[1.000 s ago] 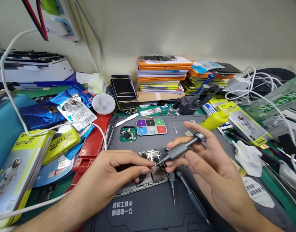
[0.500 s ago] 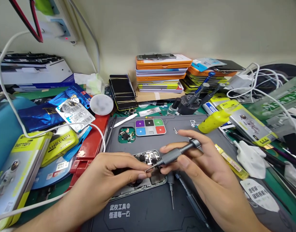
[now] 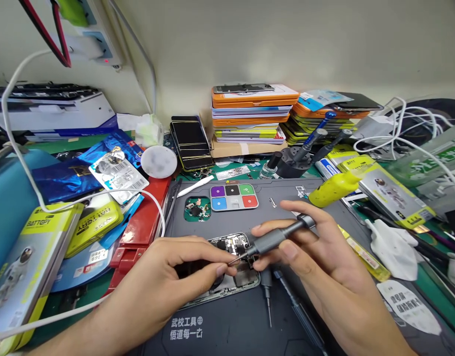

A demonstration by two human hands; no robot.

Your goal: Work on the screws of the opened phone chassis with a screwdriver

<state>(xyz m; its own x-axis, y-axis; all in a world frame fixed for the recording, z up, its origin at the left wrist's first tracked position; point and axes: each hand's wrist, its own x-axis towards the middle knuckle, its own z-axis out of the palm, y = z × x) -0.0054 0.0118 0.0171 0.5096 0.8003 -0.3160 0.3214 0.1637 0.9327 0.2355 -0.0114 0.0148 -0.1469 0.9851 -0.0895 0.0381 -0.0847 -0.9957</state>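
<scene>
My right hand [image 3: 324, 262] is closed round the handle of a dark grey precision screwdriver [image 3: 274, 238], which slants down to the left. Its thin tip meets the fingertips of my left hand [image 3: 194, 267]. The thumb and forefinger there are pinched together, and anything between them is too small or hidden to tell. Below both hands an opened phone [image 3: 248, 274] lies on the grey work mat [image 3: 220, 306], its inner parts bare and partly covered by my left hand. Two more screwdrivers, a short one [image 3: 268, 296] and a longer one [image 3: 299, 311], rest beside the phone, under my right hand.
A coloured screw tray [image 3: 234, 201] sits beyond the phone, beside a mat recess [image 3: 197, 209] of small parts. A screwdriver holder [image 3: 289, 165], stacked boxes [image 3: 253, 111] and a yellow bottle [image 3: 333, 189] stand behind. Battery packs [image 3: 34, 262] and a white cable [image 3: 159, 207] crowd the left.
The whole view has shifted slightly, so things appear a little farther right. Both hands keep almost the same pose at the screwdriver tip.
</scene>
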